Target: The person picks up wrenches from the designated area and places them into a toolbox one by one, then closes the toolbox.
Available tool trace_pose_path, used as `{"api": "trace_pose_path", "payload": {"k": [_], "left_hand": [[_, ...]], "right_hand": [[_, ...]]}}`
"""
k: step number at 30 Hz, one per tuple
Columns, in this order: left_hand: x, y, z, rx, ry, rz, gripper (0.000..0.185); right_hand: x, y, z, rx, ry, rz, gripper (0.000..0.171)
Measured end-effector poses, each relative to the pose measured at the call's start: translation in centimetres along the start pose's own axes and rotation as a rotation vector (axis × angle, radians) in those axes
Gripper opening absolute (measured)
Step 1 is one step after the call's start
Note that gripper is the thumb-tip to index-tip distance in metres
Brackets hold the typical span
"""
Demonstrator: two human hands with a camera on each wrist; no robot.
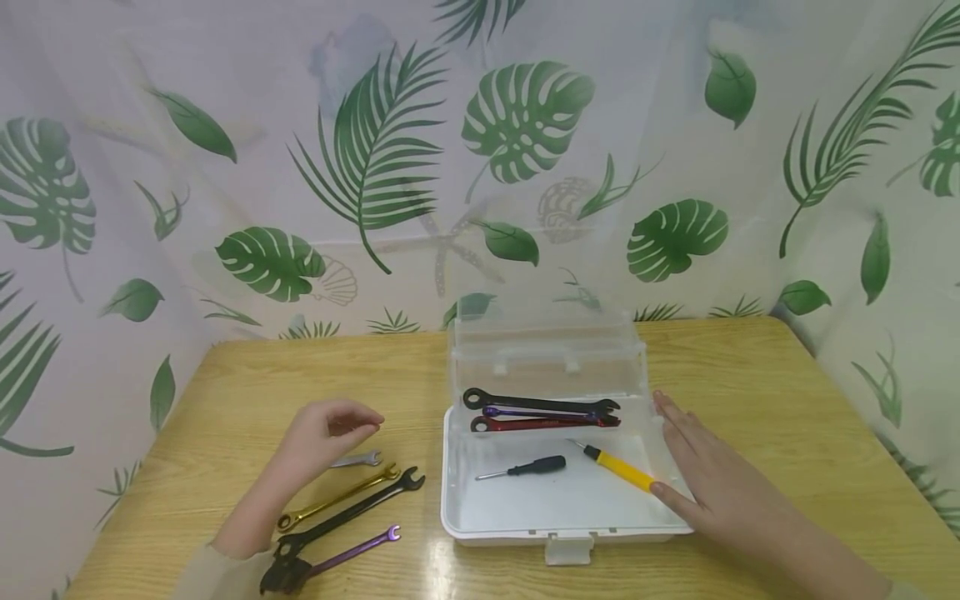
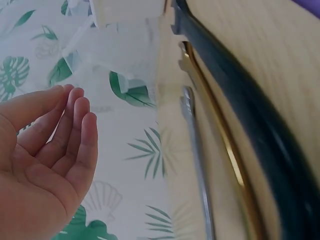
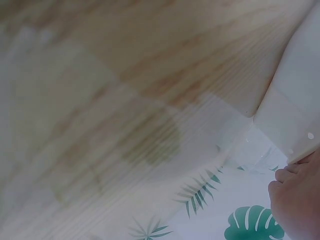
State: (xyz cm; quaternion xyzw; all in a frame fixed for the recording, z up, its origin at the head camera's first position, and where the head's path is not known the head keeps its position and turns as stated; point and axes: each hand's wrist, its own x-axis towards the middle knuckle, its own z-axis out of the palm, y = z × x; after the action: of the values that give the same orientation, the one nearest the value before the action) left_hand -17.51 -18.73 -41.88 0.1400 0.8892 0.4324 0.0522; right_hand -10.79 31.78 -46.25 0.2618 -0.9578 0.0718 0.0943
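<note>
My left hand hovers over the small silver wrench, its fingers bent loosely and holding nothing. In the left wrist view the thumb meets the fingertips, and the palm is bare. Below that hand lie a gold wrench, a long black wrench and a purple wrench. My right hand rests with extended fingers along the right rim of the white toolbox. Inside the box are a black-handled screwdriver and a yellow-handled tool with a thin metal tip.
The toolbox's clear lid stands raised at the back. Near it lie another black wrench, a second purple wrench and a red wrench. The latch hangs at the front. A leaf-print sheet lies behind the wooden table.
</note>
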Motion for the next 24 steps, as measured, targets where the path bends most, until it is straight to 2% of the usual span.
{"api": "trace_pose_path", "payload": {"k": [11,19,24], "left_hand": [[-1.6,-2.9,-0.7,0.012,0.033,-0.104,0.017],[-1.8,-4.2,-1.0,0.025,0.025,-0.14,0.018],[-1.7,-4.8,-1.4,0.059,0.01,-0.134,0.018]], "right_hand": [[0.0,-0.2,-0.1,0.004,-0.006,0.012,0.092],[-0.1,0.0,0.2,0.001,0.008,-0.001,0.092],[-0.2,0.0,0.2,0.007,0.009,0.0,0.091]]}}
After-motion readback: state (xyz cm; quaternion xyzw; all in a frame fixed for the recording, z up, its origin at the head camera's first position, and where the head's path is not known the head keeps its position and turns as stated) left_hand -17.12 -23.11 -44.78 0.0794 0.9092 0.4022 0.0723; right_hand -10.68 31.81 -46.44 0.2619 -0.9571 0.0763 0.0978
